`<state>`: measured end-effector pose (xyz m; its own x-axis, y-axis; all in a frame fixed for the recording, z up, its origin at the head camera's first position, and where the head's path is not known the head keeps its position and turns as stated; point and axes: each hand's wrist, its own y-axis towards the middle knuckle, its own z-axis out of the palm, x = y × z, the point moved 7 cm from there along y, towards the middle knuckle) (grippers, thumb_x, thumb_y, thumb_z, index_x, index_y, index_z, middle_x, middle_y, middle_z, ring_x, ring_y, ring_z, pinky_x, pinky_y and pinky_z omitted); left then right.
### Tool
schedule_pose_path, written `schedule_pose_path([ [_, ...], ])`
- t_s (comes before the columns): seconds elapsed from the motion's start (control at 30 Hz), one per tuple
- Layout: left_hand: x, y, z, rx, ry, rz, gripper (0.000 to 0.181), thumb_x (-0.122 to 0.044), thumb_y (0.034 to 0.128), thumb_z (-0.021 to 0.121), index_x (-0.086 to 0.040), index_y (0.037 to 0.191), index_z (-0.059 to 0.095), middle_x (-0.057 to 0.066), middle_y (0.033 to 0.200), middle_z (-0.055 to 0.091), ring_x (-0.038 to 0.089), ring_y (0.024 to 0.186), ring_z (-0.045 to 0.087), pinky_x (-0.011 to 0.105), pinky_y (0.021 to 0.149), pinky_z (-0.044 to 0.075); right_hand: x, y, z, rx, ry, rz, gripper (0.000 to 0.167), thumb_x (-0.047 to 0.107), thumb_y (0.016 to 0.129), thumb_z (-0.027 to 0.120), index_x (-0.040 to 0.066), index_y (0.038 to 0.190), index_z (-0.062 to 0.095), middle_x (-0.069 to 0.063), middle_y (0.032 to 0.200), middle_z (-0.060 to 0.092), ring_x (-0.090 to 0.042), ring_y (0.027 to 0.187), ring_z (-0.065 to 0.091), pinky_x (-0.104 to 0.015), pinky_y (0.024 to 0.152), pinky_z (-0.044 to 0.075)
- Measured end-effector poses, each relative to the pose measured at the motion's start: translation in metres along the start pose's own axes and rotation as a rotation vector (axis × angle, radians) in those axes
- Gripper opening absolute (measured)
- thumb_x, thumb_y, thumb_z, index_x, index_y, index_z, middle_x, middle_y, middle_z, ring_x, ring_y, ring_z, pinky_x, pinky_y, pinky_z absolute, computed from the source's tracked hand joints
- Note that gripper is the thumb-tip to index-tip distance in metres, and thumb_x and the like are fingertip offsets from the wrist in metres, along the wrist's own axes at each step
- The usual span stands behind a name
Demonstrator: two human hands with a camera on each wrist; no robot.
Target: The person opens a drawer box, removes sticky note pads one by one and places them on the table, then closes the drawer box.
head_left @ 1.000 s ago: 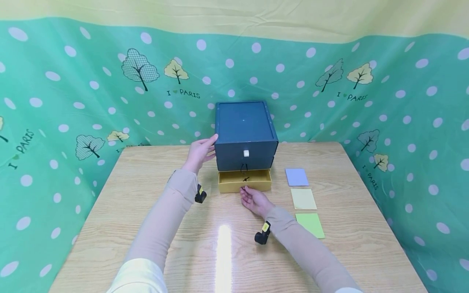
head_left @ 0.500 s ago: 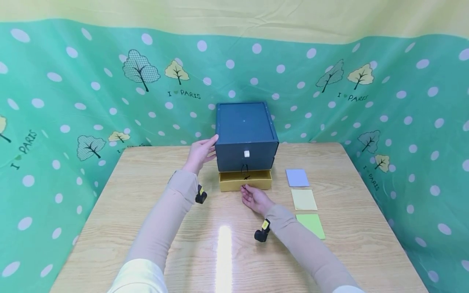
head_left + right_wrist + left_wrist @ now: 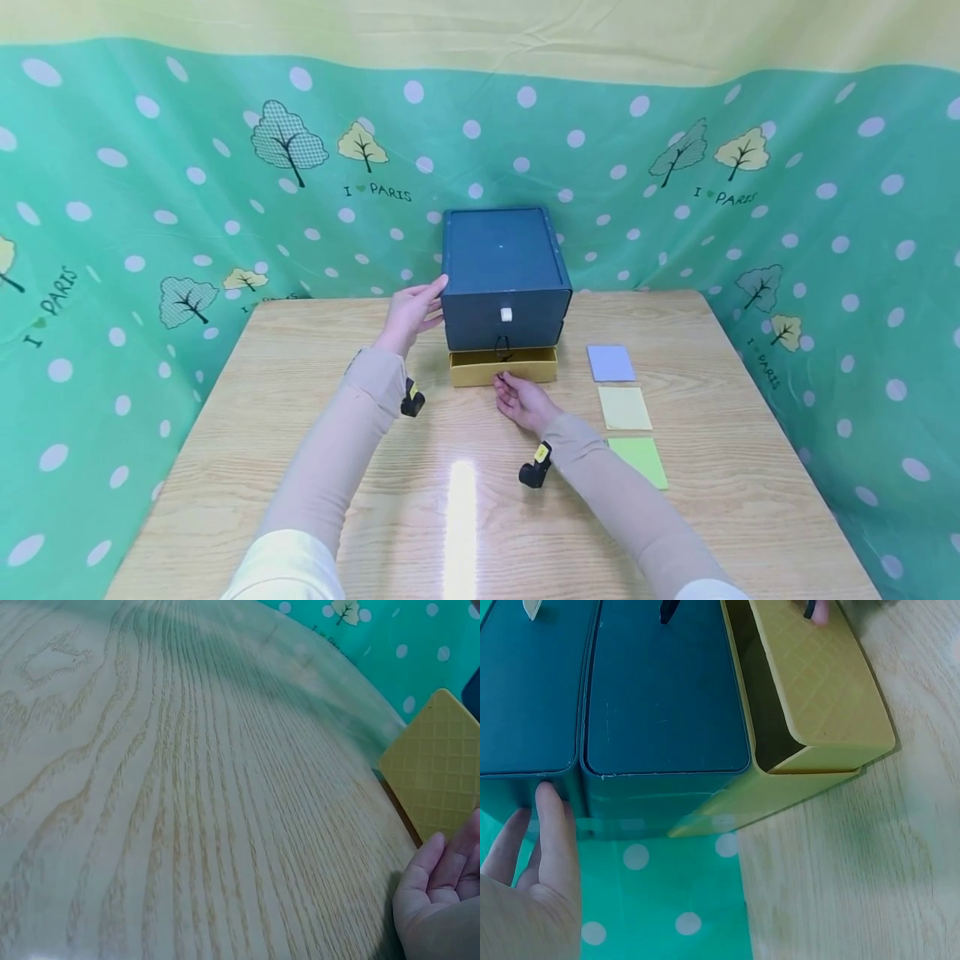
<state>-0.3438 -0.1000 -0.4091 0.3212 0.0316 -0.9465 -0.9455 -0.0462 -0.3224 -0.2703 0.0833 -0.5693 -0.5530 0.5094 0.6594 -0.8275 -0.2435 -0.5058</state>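
In the head view a dark blue drawer box [image 3: 498, 250] stands at the back of the table, over a yellow bottom drawer [image 3: 468, 372] that is partly pulled out. Against the box's left side my left hand [image 3: 408, 317] rests its extended fingers; in the left wrist view the fingertips touch the blue wall [image 3: 521, 791]. My right hand [image 3: 527, 404] is at the middle of the yellow front, thumb and finger pinching its small black handle [image 3: 810, 609], mostly hidden by the fingers. A white knob [image 3: 506, 314] and a black loop handle [image 3: 502, 345] mark the two upper drawers.
On the right of the wooden table [image 3: 300, 400] lie a blue sticky-note pad [image 3: 611, 363], a pale yellow one [image 3: 625, 408] and a green one [image 3: 639, 461]. A green dotted curtain [image 3: 600, 167] hangs close behind and along both sides.
The yellow drawer has slid a little further in, with my right hand moving forward on it. My left hand has stayed at the box's side.
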Motion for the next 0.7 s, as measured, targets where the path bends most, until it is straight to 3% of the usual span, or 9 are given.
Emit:
schedule_pose_path([
  [0.43,0.001,-0.001,0.001,0.013,0.001,-0.002,0.061,-0.041,0.0877,0.066,-0.005,0.135,0.051,0.009,0.143,0.047,0.026,0.125,0.051,0.039,0.101,0.049,0.006,0.010,-0.001,-0.007,0.007,0.003,0.019,0.017,0.103,0.040,0.010,0.095,0.055,0.007,0.080,0.062,-0.003,0.071,0.054,-0.021,0.079,0.046],
  [0.7,0.001,0.000,-0.001,-0.005,0.009,-0.008,0.060,-0.042,0.0871,0.066,-0.007,0.134,0.053,0.008,0.140,0.050,0.024,0.122,0.054,0.036,0.098,0.051,0.010,0.011,0.001,-0.003,-0.011,0.025,0.019,0.018,0.103,0.039,0.012,0.095,0.056,0.008,0.081,0.063,-0.002,0.072,0.054,-0.022,0.085,0.045],
])
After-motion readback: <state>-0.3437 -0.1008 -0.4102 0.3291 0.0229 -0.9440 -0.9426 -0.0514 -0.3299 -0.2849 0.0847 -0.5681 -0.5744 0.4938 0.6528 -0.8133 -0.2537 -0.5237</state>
